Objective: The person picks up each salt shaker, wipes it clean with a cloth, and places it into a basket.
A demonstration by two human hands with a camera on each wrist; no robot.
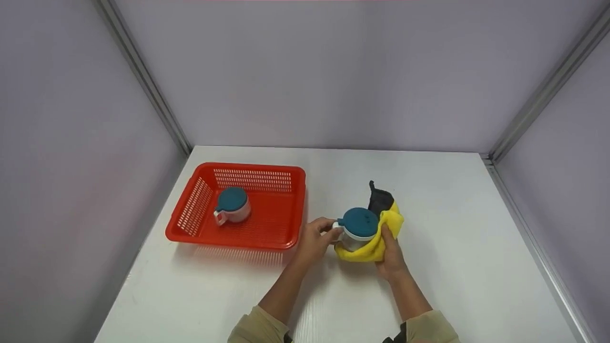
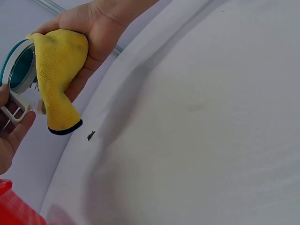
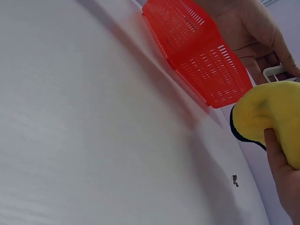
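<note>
A clear jar (image 1: 353, 242) with a teal lid (image 1: 360, 222) and a white side handle (image 1: 337, 229) is held up over the table between both hands. My left hand (image 1: 315, 238) pinches the white handle between thumb and fingers. With my right hand (image 1: 391, 255) I grip a yellow cloth (image 1: 367, 251) and press it round the jar's side and lower part. The cloth's dark grey side (image 1: 381, 200) shows behind the jar. In the left wrist view, the yellow cloth (image 2: 61, 70) hangs down with a black edge, covering much of the jar.
A red perforated basket (image 1: 281, 243) stands to the left on the white table (image 1: 457, 228). Inside it sits a second jar (image 1: 238, 214) with a teal lid and handle. Pale walls (image 1: 295, 71) enclose the table at the back and sides.
</note>
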